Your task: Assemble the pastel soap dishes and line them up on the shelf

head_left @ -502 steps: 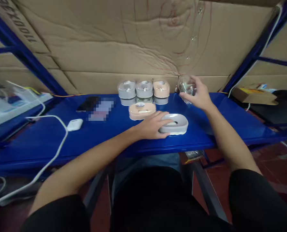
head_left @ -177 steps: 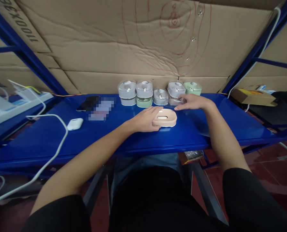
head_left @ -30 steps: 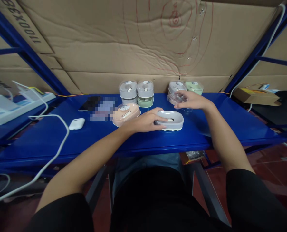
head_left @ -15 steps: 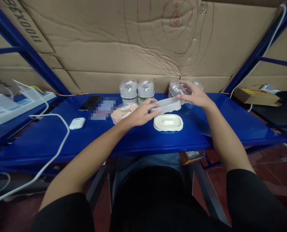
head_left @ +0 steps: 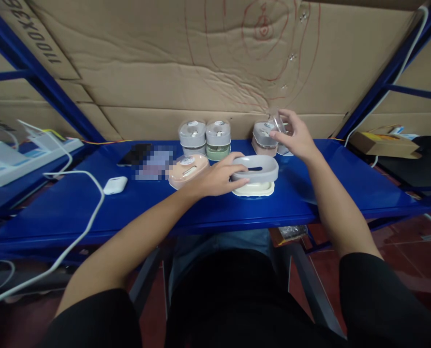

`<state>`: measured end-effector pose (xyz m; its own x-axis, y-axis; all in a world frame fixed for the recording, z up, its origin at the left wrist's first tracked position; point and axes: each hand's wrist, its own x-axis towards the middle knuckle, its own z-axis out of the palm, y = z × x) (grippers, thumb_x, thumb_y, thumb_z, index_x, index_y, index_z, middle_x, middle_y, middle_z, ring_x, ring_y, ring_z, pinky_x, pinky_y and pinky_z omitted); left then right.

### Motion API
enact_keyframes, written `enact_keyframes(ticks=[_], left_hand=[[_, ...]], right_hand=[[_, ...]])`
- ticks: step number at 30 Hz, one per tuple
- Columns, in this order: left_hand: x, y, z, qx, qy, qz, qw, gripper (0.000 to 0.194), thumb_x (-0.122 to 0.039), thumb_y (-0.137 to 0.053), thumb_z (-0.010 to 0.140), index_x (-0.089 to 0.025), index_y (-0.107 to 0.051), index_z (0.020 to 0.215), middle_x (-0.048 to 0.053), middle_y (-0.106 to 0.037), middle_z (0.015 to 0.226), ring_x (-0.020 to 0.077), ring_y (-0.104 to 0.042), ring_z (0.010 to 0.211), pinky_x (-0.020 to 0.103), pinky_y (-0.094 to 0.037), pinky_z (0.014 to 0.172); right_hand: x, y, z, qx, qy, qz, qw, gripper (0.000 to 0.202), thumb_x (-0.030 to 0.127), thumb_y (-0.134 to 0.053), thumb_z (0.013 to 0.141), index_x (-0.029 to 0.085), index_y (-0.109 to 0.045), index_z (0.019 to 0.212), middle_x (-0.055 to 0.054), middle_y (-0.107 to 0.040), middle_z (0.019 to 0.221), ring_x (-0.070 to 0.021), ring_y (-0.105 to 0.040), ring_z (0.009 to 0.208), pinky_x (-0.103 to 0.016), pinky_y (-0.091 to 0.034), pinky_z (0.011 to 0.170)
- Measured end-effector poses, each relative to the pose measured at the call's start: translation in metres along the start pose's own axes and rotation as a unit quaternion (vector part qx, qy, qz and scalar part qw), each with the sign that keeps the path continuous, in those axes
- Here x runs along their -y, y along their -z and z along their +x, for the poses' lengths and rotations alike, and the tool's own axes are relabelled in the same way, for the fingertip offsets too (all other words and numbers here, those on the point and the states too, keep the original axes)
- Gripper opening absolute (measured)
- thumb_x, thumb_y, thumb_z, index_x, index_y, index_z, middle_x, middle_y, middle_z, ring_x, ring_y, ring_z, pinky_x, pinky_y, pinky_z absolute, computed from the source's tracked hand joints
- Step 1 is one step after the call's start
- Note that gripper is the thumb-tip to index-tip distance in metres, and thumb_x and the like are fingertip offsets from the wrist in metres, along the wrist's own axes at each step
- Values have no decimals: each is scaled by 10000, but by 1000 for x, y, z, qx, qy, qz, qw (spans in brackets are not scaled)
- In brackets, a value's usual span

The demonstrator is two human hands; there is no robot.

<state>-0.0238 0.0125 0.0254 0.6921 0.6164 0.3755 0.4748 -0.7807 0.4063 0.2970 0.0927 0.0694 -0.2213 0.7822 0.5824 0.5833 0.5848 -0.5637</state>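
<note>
My left hand [head_left: 224,178] grips the left end of a grey oval soap dish [head_left: 262,175] with a slot in its bottom. The dish is over a cream oval tray [head_left: 253,189] on the blue table and hides its far part. Raised toward the back right, my right hand [head_left: 295,135] pinches a thin clear plastic cover [head_left: 276,121]. Behind that hand stand wrapped grey and pinkish soap dishes [head_left: 264,137], partly hidden by the fingers. Left of my left hand lies a peach soap dish [head_left: 189,169] in clear wrapping.
Two stacks of wrapped soap dishes, one grey [head_left: 192,137] and one with green below [head_left: 218,140], stand at the back. A white earbud case [head_left: 115,185], a dark phone [head_left: 135,154] and a white cable [head_left: 95,212] lie leftward. A cardboard wall [head_left: 146,87] closes the rear.
My left hand has brought the grey dish nearer, over the cream tray. My right hand has moved slightly right and up, tilting the clear cover upright.
</note>
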Motion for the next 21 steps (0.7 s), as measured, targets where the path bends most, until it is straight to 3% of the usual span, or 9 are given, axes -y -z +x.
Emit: enact_keyframes(ticks=[5,10,17,21], left_hand=[[0,-13,0,29,-29,16,999,359,-504,-700,1034,-243,-832,1244,157,-537,1657,370,-587,1522,567,-507,1290],[3,-14,1,30,-22,-7,999,378,-508,-772,988,-249,-810,1262,148,-563,1623,363,-637,1468,547,-523,1273],[6,-12,4,35,36,-35,998,840,-545,-912,835,-254,-579,1549,153,-631,1584,394,-623,1486,575,-495,1279],[10,-15,7,37,79,-49,995,1056,-603,-955,754,-212,-506,1625,202,-577,1685,443,-565,1562,597,-446,1316]], right_hand=[[-3,-2,0,-2,4,-2,1000,1123,914,-800,777,309,-523,1681,-165,-697,1553,-466,-753,1291,-690,-615,1107],[-6,-5,0,5,13,-15,1000,1120,900,-798,781,290,-532,1681,-170,-687,1563,-454,-735,1316,-680,-591,1143],[15,-9,-8,60,14,-5,998,1111,846,-878,711,273,-603,1622,-168,-700,1566,-450,-732,1290,-698,-580,1142],[30,-10,-13,126,26,6,992,1047,799,-914,708,304,-638,1588,-141,-707,1563,-441,-726,1316,-696,-568,1165]])
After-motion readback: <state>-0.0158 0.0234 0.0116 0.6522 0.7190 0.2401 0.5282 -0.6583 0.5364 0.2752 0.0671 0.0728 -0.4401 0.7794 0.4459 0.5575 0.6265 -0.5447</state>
